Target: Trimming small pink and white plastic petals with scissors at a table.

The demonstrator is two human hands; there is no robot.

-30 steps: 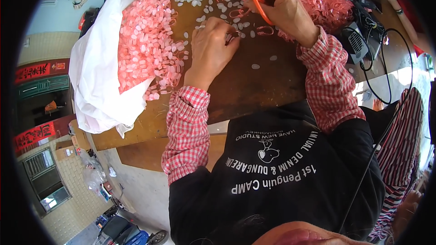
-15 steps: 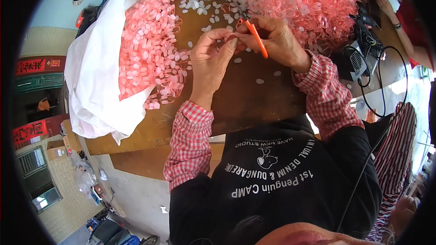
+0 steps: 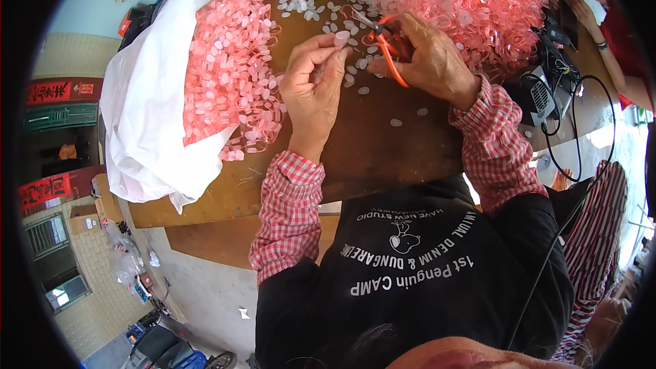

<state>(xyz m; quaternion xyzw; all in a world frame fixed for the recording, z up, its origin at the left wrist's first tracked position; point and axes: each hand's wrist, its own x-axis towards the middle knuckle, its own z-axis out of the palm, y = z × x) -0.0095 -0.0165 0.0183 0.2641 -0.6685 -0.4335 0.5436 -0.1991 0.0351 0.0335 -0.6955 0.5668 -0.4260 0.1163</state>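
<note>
Seen from the head camera, our left hand (image 3: pixel 314 89) pinched a small pale pink oval piece (image 3: pixel 341 39) between thumb and fingertips, raised just above the brown wooden table (image 3: pixel 383 150). Our right hand (image 3: pixel 430 61) was closed around orange-handled scissors (image 3: pixel 383 44), whose blades pointed toward the pinched piece. Loose whitish oval pieces (image 3: pixel 355 72) lay scattered on the table beneath both hands. A tangled heap of pink rings (image 3: pixel 465 0) filled the far side of the table, and a second pink mass (image 3: pixel 229 82) spilled from a white sack (image 3: pixel 147 123) at our left. Red rectangular wall signs (image 3: pixel 58 90) hung at far left. Another person's forearm (image 3: pixel 601 41) rested at upper right.
</note>
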